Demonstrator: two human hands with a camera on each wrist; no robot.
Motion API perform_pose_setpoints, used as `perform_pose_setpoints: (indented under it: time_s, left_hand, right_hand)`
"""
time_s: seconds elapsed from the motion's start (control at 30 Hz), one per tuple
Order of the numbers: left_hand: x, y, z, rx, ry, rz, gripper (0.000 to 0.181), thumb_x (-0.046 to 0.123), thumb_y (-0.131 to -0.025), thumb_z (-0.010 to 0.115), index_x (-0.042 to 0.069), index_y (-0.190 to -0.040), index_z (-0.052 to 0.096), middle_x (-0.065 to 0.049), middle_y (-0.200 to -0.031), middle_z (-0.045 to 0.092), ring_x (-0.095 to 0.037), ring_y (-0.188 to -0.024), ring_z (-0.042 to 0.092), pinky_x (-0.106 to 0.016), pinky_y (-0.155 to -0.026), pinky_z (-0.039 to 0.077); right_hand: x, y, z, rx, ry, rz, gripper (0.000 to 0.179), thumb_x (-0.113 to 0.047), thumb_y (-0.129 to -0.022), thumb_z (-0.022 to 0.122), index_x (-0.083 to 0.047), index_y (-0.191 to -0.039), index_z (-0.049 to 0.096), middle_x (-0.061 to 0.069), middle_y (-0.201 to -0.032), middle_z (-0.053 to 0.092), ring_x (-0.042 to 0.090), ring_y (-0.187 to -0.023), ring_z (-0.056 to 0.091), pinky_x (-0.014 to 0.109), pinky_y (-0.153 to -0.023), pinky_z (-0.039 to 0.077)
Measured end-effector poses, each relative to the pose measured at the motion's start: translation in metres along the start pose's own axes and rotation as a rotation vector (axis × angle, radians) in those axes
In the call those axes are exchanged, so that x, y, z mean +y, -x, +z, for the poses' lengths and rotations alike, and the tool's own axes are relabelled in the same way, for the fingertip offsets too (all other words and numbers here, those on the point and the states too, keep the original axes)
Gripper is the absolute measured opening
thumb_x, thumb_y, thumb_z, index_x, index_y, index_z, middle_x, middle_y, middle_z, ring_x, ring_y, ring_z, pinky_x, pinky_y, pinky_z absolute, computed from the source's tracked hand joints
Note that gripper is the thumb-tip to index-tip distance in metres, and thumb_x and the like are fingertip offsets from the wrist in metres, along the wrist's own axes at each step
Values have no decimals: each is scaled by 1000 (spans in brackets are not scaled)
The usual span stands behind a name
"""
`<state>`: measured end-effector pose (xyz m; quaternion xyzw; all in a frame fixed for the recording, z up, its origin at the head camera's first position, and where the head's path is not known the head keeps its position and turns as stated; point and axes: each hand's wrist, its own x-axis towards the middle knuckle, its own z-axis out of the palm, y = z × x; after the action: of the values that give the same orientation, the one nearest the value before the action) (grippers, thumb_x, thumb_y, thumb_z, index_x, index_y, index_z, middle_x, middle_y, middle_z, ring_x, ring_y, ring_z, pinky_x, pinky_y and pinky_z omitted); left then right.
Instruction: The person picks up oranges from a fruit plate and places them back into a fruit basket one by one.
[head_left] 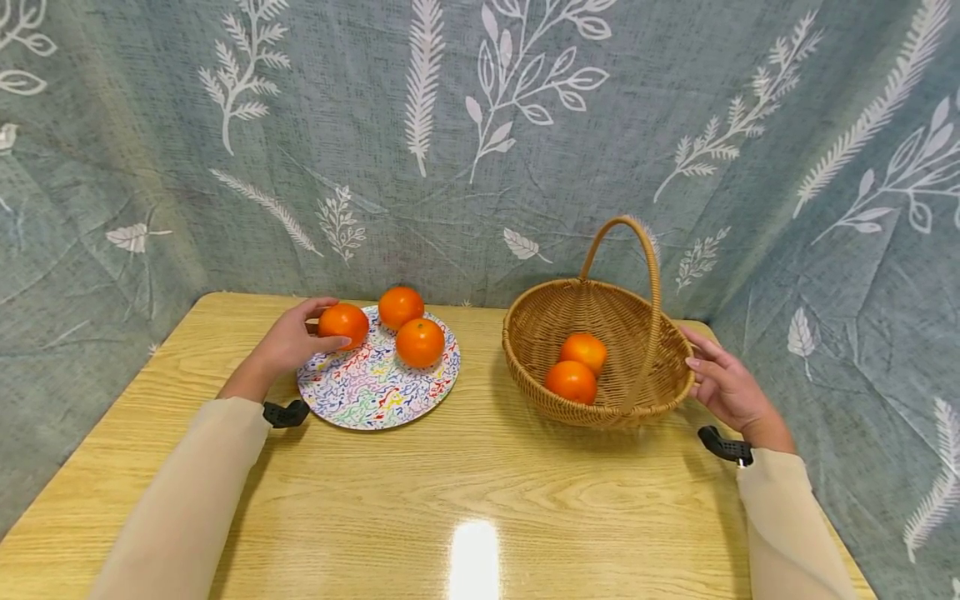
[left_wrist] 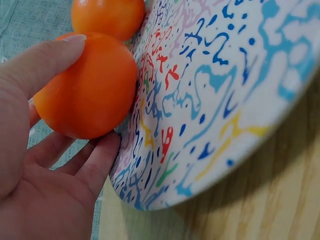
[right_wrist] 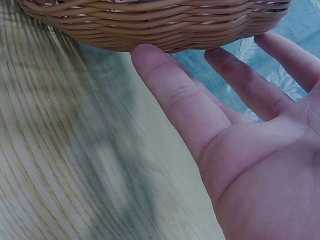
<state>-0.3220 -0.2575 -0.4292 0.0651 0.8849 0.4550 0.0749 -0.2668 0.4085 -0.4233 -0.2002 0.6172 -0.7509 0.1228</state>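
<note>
At the left side of a round plate (head_left: 375, 400) with a multicoloured squiggle pattern, my left hand (head_left: 288, 337) holds an orange (head_left: 343, 326). In the left wrist view the thumb lies over this orange (left_wrist: 92, 90) and the fingers curl beneath it. Two more oranges, one at the back (head_left: 401, 307) and one nearer (head_left: 420, 343), sit on the plate. My right hand (head_left: 731, 392) touches the right side of a wicker basket (head_left: 525, 367). In the right wrist view its fingers are extended, with their tips at the woven wall (right_wrist: 165, 25). Two oranges (head_left: 572, 382) lie inside the basket.
The plate and basket stand on a light wooden table (head_left: 375, 500), apart from each other. A tall arched handle (head_left: 654, 283) rises over the basket. Grey-green curtains (head_left: 450, 208) with white leaf prints hang behind and at both sides.
</note>
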Motion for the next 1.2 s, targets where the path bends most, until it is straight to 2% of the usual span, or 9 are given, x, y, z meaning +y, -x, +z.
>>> perform_pose_setpoints:
  time_s: [0.3, 0.47, 0.63, 0.73, 0.93, 1.2]
  left_hand:
    - [2, 5, 0, 12, 16, 17, 83, 27, -97, 73, 6, -162, 26, -28, -160, 32, -50, -139, 43, -63, -111, 44]
    - [8, 9, 1, 15, 48, 51, 82, 26, -96, 75, 8, -161, 29, -26, -160, 34, -48, -139, 45, -60, -108, 49]
    - [19, 14, 3, 30, 63, 100, 79, 26, -95, 76, 8, -159, 33, -23, -158, 39, -46, -134, 51, -45, -99, 58]
    - [28, 17, 4, 37, 65, 111, 78, 28, -95, 75, 11, -159, 34, -22, -156, 42, -43, -130, 54, -36, -93, 59]
    - [46, 20, 5, 28, 85, 142, 78, 30, -94, 77, 14, -158, 36, -19, -155, 43, -41, -130, 55, -29, -89, 59]
    - [70, 23, 15, 14, 95, 195, 74, 26, -93, 77, 11, -155, 40, -18, -152, 47, -38, -128, 56, -20, -88, 56]
  right_hand:
    - [0, 0, 0, 5, 10, -3, 59, 1, -109, 32, -5, -165, 13, 2, -139, 58, 17, -111, 70, 33, -86, 62]
    - [-1, 0, 0, 8, 19, 9, 60, 0, -110, 33, -4, -165, 10, 2, -140, 56, 17, -113, 69, 33, -87, 62]
    - [-1, 1, 1, 8, 24, 15, 60, 0, -110, 33, -4, -165, 9, 2, -141, 56, 17, -113, 69, 33, -87, 62]
    - [-1, 0, 1, 1, 17, 4, 60, 0, -110, 33, -5, -165, 12, 3, -141, 56, 17, -113, 69, 33, -88, 62]
    - [-2, 0, 1, -6, 17, -9, 58, 1, -109, 32, -8, -165, 19, 2, -142, 57, 17, -115, 69, 33, -88, 62]
    - [-2, 0, 1, -7, 8, -7, 59, 0, -109, 32, -5, -165, 13, 4, -142, 56, 18, -116, 69, 34, -88, 62]
